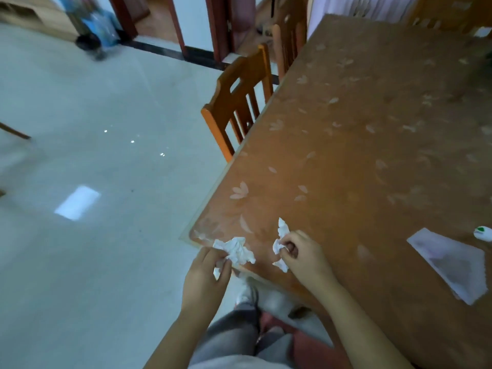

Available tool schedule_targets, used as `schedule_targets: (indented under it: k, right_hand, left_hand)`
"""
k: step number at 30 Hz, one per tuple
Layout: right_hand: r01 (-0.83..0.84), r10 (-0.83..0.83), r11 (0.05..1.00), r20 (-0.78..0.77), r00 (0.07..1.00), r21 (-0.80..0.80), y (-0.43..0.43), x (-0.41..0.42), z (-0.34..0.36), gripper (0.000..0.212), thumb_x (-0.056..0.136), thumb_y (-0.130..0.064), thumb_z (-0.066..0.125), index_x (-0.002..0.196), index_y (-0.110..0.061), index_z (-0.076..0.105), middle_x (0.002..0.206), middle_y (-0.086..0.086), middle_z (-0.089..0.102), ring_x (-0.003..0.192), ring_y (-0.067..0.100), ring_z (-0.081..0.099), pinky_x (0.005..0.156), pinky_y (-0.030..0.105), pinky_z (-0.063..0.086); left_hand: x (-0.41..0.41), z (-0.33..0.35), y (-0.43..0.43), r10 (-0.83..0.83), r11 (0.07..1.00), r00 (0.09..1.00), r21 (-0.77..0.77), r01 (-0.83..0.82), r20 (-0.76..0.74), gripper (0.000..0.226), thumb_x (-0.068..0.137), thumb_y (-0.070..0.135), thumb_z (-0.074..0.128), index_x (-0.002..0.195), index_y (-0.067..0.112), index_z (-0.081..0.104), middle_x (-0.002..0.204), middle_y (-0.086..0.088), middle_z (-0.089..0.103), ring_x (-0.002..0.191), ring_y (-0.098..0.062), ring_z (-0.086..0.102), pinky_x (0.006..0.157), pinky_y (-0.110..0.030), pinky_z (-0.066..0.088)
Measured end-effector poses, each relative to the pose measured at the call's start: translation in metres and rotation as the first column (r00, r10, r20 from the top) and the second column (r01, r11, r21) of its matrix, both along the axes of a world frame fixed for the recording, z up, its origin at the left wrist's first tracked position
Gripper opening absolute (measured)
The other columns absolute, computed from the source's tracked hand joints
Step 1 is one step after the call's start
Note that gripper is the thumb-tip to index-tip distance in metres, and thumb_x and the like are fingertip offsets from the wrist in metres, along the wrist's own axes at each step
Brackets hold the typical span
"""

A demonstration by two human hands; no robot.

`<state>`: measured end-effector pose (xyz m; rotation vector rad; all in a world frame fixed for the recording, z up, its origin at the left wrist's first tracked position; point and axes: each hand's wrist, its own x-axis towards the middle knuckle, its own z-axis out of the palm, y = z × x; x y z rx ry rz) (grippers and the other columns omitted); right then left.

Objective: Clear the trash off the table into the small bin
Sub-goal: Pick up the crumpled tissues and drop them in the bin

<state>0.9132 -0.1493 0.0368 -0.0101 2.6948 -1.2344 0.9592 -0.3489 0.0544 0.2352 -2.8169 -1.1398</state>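
My left hand (206, 272) grips a crumpled white tissue (237, 250) right at the near corner of the brown flower-patterned table (359, 145). My right hand (300, 253) is closed around a second crumpled white tissue (281, 235), just above the tabletop a little to the right of the first. A flat white paper sheet (452, 262) lies on the table at the right. A small white object with a green mark (483, 233) sits at the right edge. No bin can be made out with certainty.
A wooden chair (239, 99) is pushed against the table's left side, with a second chair (288, 33) behind it. Pale tiled floor (93, 182) spreads to the left. A blue bag and a dark round object (89, 41) stand far off by the doorway.
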Motion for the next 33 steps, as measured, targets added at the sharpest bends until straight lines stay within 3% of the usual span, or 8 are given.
schedule_targets:
  k: [3, 7, 10, 13, 16, 22, 33]
  right_hand:
    - [-0.137, 0.137, 0.991, -0.032, 0.99, -0.012, -0.04, -0.003, 0.012, 0.011, 0.078, -0.01, 0.056, 0.077, -0.02, 0.06, 0.071, -0.011, 0.045, 0.066, 0.005, 0.046, 0.057, 0.015, 0.035]
    - [-0.258, 0.259, 0.966, -0.076, 0.963, 0.024, -0.089, -0.012, 0.024, 0.011, 0.076, -0.005, 0.057, 0.075, -0.016, 0.059, 0.069, -0.011, 0.043, 0.066, 0.015, 0.046, 0.059, 0.017, 0.033]
    - [-0.323, 0.328, 0.944, -0.093, 0.94, 0.064, -0.128, -0.023, 0.026, 0.011, 0.076, -0.005, 0.058, 0.075, -0.015, 0.06, 0.071, -0.009, 0.046, 0.068, 0.014, 0.048, 0.075, 0.027, 0.036]
    - [-0.355, 0.364, 0.93, -0.094, 0.927, 0.098, -0.175, -0.038, 0.026, 0.012, 0.076, -0.006, 0.059, 0.074, -0.018, 0.059, 0.073, -0.009, 0.049, 0.068, 0.011, 0.047, 0.066, 0.01, 0.033]
    - [-0.366, 0.377, 0.924, -0.096, 0.921, 0.113, -0.233, -0.057, 0.025, 0.01, 0.076, -0.002, 0.059, 0.079, -0.011, 0.062, 0.078, 0.002, 0.055, 0.066, 0.011, 0.049, 0.063, 0.009, 0.036]
    - [-0.434, 0.453, 0.886, -0.107, 0.885, 0.163, -0.365, -0.096, 0.025, 0.006, 0.08, -0.008, 0.057, 0.083, -0.012, 0.059, 0.079, -0.001, 0.051, 0.073, 0.015, 0.05, 0.065, 0.024, 0.038]
    - [-0.456, 0.476, 0.862, -0.041, 0.879, 0.221, -0.47, -0.197, 0.012, 0.004, 0.08, -0.009, 0.057, 0.082, -0.012, 0.059, 0.08, 0.002, 0.054, 0.072, 0.017, 0.051, 0.064, 0.029, 0.041]
  left_hand:
    - [0.017, 0.004, -0.029, 0.13, 0.991, 0.991, 0.019, -0.129, -0.019, 0.012, 0.078, 0.002, 0.065, 0.076, 0.013, 0.062, 0.076, 0.007, 0.054, 0.066, -0.013, 0.053, 0.055, -0.015, 0.036]
    - [0.024, 0.005, -0.067, 0.247, 0.968, 0.968, 0.061, -0.244, -0.053, 0.012, 0.078, 0.001, 0.065, 0.077, 0.012, 0.062, 0.078, 0.004, 0.056, 0.068, -0.013, 0.054, 0.057, -0.02, 0.039]
    - [0.021, 0.003, -0.103, 0.298, 0.953, 0.952, 0.088, -0.292, -0.067, 0.012, 0.079, 0.003, 0.064, 0.078, 0.015, 0.061, 0.077, 0.006, 0.055, 0.069, -0.011, 0.054, 0.058, -0.02, 0.039]
    - [0.013, 0.002, -0.155, 0.342, 0.938, 0.936, 0.083, -0.336, -0.079, 0.012, 0.08, 0.003, 0.064, 0.078, 0.015, 0.061, 0.074, 0.008, 0.054, 0.067, -0.01, 0.053, 0.057, -0.019, 0.038]
    - [0.001, 0.007, -0.22, 0.341, 0.939, 0.933, 0.004, -0.343, -0.118, 0.012, 0.077, -0.001, 0.066, 0.077, 0.01, 0.062, 0.071, 0.003, 0.054, 0.063, -0.016, 0.052, 0.055, -0.021, 0.037]
    - [-0.029, 0.016, -0.354, 0.369, 0.915, 0.918, -0.114, -0.386, -0.147, 0.01, 0.075, -0.003, 0.068, 0.077, 0.006, 0.063, 0.071, -0.007, 0.06, 0.062, -0.026, 0.055, 0.056, -0.033, 0.044]
    - [-0.117, -0.003, -0.445, 0.389, 0.918, 0.919, -0.062, -0.393, -0.069, 0.009, 0.076, 0.0, 0.067, 0.076, 0.008, 0.063, 0.07, -0.006, 0.062, 0.063, -0.026, 0.056, 0.055, -0.038, 0.047]
